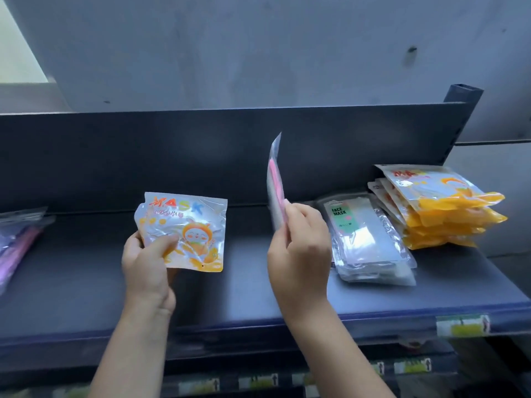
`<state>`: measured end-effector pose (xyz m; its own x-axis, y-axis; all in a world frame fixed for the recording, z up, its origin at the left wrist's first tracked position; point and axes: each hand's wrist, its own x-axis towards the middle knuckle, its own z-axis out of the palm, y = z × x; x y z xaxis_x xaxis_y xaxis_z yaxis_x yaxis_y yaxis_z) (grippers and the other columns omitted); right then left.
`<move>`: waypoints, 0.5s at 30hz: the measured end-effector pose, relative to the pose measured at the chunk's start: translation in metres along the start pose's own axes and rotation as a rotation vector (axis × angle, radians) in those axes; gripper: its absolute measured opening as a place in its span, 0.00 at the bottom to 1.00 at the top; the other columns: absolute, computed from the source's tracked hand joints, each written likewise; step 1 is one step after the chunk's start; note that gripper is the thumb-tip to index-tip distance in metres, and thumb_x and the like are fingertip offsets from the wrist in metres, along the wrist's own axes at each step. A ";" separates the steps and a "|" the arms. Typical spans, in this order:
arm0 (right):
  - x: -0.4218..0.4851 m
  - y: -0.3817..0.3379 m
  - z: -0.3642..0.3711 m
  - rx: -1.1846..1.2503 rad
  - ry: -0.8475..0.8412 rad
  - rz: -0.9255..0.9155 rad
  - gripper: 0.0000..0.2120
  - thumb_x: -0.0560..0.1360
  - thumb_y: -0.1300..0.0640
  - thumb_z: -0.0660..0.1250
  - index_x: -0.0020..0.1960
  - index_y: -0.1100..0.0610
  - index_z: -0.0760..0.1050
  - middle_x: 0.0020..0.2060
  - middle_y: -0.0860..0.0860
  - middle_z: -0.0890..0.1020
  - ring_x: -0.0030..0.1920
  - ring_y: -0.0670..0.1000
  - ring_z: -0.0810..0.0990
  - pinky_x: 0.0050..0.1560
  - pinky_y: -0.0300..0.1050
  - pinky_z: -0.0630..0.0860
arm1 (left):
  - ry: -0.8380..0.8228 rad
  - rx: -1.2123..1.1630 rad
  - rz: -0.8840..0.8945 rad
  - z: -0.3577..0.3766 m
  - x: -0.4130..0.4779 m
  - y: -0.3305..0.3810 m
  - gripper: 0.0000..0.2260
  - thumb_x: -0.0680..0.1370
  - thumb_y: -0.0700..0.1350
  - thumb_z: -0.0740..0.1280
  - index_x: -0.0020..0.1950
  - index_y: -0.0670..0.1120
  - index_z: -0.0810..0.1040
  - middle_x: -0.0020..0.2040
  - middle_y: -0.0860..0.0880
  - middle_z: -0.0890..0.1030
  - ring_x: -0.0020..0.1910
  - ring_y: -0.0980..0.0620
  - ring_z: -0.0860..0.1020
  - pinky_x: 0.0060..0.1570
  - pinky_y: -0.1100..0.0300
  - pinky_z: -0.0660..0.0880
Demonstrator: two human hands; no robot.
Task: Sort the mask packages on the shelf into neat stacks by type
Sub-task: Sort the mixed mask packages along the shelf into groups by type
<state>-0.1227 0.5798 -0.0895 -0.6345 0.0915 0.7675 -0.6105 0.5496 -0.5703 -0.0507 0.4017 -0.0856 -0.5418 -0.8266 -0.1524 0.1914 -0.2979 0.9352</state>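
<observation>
My left hand (148,265) grips an orange cartoon "MASK" package (189,225) by its lower left corner, face toward me, above the dark shelf (86,282). My right hand (298,248) pinches a clear package with a pink mask (275,179), held upright and edge-on, blurred. To the right lies a stack of clear "FACE MASK" packages (370,242). Beyond it sits a stack of orange "MASK" packages (436,208) at the shelf's right end. Pink and purple mask packages (17,239) lie at the far left edge.
A dark back panel (201,156) rises behind the shelf, with a grey wall above. Price labels (462,326) run along the shelf's front edge and on the lower shelf rail. Bare shelf surface lies between my hands and the left pile.
</observation>
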 end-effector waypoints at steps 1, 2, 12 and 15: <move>0.002 -0.001 -0.005 0.063 -0.004 0.042 0.19 0.73 0.76 0.67 0.60 0.63 0.83 0.50 0.53 0.83 0.50 0.54 0.80 0.52 0.41 0.76 | 0.016 -0.001 0.003 -0.002 -0.002 0.000 0.17 0.77 0.32 0.68 0.63 0.45 0.78 0.55 0.44 0.84 0.52 0.43 0.84 0.56 0.43 0.81; 0.005 -0.003 -0.009 0.143 -0.019 0.104 0.19 0.74 0.74 0.67 0.60 0.61 0.83 0.51 0.51 0.83 0.50 0.50 0.80 0.52 0.37 0.76 | 0.031 -0.005 0.006 -0.004 -0.003 0.000 0.17 0.77 0.32 0.68 0.64 0.45 0.78 0.56 0.43 0.84 0.51 0.43 0.84 0.58 0.42 0.80; 0.027 -0.001 -0.022 0.231 0.153 0.169 0.24 0.74 0.74 0.68 0.67 0.60 0.81 0.54 0.53 0.83 0.54 0.52 0.81 0.55 0.38 0.76 | 0.061 0.003 0.028 0.002 -0.007 0.011 0.18 0.77 0.32 0.68 0.65 0.45 0.78 0.56 0.44 0.85 0.52 0.43 0.84 0.56 0.44 0.81; 0.022 0.013 -0.013 -0.009 0.068 0.017 0.27 0.71 0.76 0.66 0.66 0.58 0.82 0.52 0.54 0.81 0.48 0.57 0.78 0.49 0.47 0.75 | 0.063 0.016 0.028 0.007 -0.007 0.014 0.20 0.76 0.33 0.69 0.67 0.44 0.78 0.60 0.42 0.85 0.55 0.41 0.86 0.60 0.40 0.82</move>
<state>-0.1383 0.6000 -0.0767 -0.6107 0.1569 0.7762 -0.5956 0.5550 -0.5807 -0.0496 0.4065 -0.0693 -0.4838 -0.8631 -0.1452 0.1923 -0.2666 0.9444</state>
